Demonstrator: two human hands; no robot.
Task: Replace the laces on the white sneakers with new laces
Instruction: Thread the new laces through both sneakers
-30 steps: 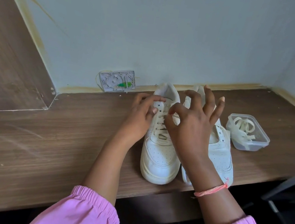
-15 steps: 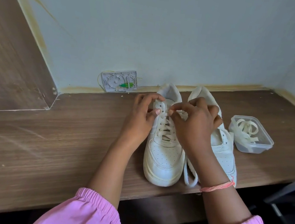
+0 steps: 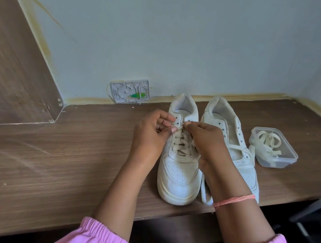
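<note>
two white sneakers stand side by side on the wooden table [image 3: 50, 158], heels to the wall and toes at the near edge, which puts the eyelets directly under the person's view. the left sneaker [image 3: 178, 164] is laced most of the way up; its top eyelets are open. the right sneaker [image 3: 234, 134] has only one strand crossing its tongue, and its upper eyelets are bare.

the left hand [image 3: 152, 132] is curled at the left side of the left sneaker's collar, fingers bent against the eyelet flap. it appears to brace the flap and may pinch a lace end, but the fingertips hide this, so i cannot tell what it grips. the right hand [image 3: 206, 139] is clenched, its fingertips pinching the lace [image 3: 181, 144] at the top of the crossings, apparently to feed or draw it through the next eyelet. working with both hands close at the tongue keeps the lace taut and the flap steady.

a loose lace end [image 3: 206, 195] lies on the table between the two toes, trailing to the table edge. a clear plastic container [image 3: 284, 162] sits just right of the right sneaker, near to hand, holding more coiled laces [image 3: 268, 140], one strand spilling over its near wall toward the sneaker. whether these are the new or the removed laces cannot be told.

judgement: the job is partway through on the left sneaker; the right sneaker is barely threaded.

a wall socket plate [image 3: 131, 91] sits behind, apart from the work.
</note>
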